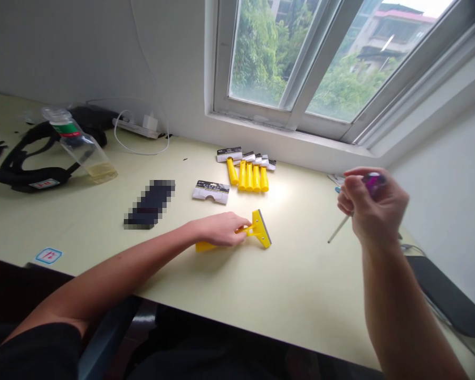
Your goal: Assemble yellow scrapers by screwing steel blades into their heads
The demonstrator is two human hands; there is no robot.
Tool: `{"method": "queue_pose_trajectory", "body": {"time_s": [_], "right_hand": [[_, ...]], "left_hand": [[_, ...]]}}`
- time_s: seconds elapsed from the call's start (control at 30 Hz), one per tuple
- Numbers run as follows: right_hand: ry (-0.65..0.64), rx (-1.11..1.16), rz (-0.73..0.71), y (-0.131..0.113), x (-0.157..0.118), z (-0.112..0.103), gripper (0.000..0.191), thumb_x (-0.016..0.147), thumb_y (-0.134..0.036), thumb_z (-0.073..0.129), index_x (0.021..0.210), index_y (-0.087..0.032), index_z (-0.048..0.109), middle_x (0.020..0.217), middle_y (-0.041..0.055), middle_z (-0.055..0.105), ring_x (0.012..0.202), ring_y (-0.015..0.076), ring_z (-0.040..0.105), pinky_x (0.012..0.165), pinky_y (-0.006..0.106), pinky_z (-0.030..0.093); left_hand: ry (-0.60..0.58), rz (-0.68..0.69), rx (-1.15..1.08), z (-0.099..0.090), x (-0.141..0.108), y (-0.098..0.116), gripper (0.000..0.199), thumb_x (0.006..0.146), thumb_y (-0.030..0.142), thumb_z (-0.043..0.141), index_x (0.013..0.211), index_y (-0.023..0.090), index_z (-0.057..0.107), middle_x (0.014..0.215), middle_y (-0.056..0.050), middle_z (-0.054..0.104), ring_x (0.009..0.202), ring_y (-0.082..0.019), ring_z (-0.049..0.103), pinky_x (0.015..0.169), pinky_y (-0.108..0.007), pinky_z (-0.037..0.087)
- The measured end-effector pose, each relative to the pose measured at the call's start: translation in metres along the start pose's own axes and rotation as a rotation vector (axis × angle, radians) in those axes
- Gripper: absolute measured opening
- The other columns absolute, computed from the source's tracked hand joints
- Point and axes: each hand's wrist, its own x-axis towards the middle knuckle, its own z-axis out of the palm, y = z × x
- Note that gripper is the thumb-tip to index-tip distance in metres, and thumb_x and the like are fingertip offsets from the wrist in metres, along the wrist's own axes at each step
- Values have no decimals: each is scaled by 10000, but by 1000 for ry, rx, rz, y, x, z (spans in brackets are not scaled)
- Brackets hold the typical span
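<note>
My left hand (224,229) is closed around the handle of a yellow scraper (260,230), whose wide head with a grey blade edge points right. The scraper lies low over the table, and part of its handle is hidden under my palm. Raised at the right, my right hand (374,203) grips a screwdriver (374,182) by its purple, partly see-through handle. Its thin metal shaft slants down to the left, with the tip apart from the scraper. Beyond my left hand lies a printed card (211,192) with a notch in its edge.
Several yellow handles (249,177) with printed cards lie in a row near the window (296,63). A pixelated dark object (150,205), a tilted bottle (83,145) with yellowish liquid and a black strap (27,179) are on the left. A dark flat device (451,290) sits far right.
</note>
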Motion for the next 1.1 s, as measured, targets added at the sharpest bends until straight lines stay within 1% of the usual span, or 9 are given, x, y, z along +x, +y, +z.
{"method": "queue_pose_trajectory", "body": {"time_s": [0.07,0.13,0.23,0.3,0.4,0.53,0.93,1.03,1.1], "right_hand": [[-4,194,-58,-23,4,16,288,777,-369,751,692,-222,519,493,-66,368,367,61,282,337,223,170],[-4,351,-54,-38,5,31,338,781,-374,741,655,-221,467,472,-75,363,333,49,255,310,215,142],[55,511,-48,-42,3,52,372,770,-376,729,638,-222,417,451,-95,327,314,38,212,286,198,119],[73,560,-42,-34,2,61,411,777,-399,712,625,-222,375,447,-103,302,314,34,193,281,191,114],[94,572,-23,-14,1,69,435,792,-441,693,642,-228,344,465,-107,293,325,33,196,294,187,128],[121,545,4,4,3,77,429,807,-497,665,682,-244,342,492,-107,296,340,43,201,311,200,137],[195,408,8,18,12,86,499,842,-559,593,610,-236,293,485,-85,254,351,55,208,319,229,133],[186,375,-49,17,3,93,424,876,-570,556,703,-248,342,509,-92,275,357,62,227,325,218,155],[129,266,-117,14,-3,96,319,902,-579,513,867,-278,413,546,-91,332,367,78,307,340,213,234]], "left_hand": [[2,15,217,-1,5,1,383,906,378,509,1212,156,571,971,-104,699,846,-236,635,672,-299,422],[9,39,396,3,9,1,444,900,404,543,1269,157,528,944,-99,690,830,-237,624,647,-294,411],[74,138,601,16,12,-2,407,914,241,507,1321,223,506,1018,-88,656,917,-235,587,692,-304,413],[113,188,676,25,12,-6,502,893,120,461,1370,275,476,1105,-83,622,968,-232,553,751,-324,412],[124,202,701,33,11,-8,582,857,55,445,1381,306,470,1156,-72,592,990,-230,522,793,-341,401],[122,212,693,34,12,-9,557,878,84,438,1386,310,471,1143,-69,583,983,-231,507,799,-348,390],[144,229,688,34,11,-12,524,906,101,425,1390,296,468,1161,-77,579,1004,-229,515,781,-346,380],[142,238,682,34,11,-12,494,925,119,411,1387,281,475,1165,-74,584,1007,-229,517,780,-350,378],[140,241,685,35,12,-12,490,929,126,409,1390,277,478,1170,-69,585,1005,-228,515,770,-351,374]]}}
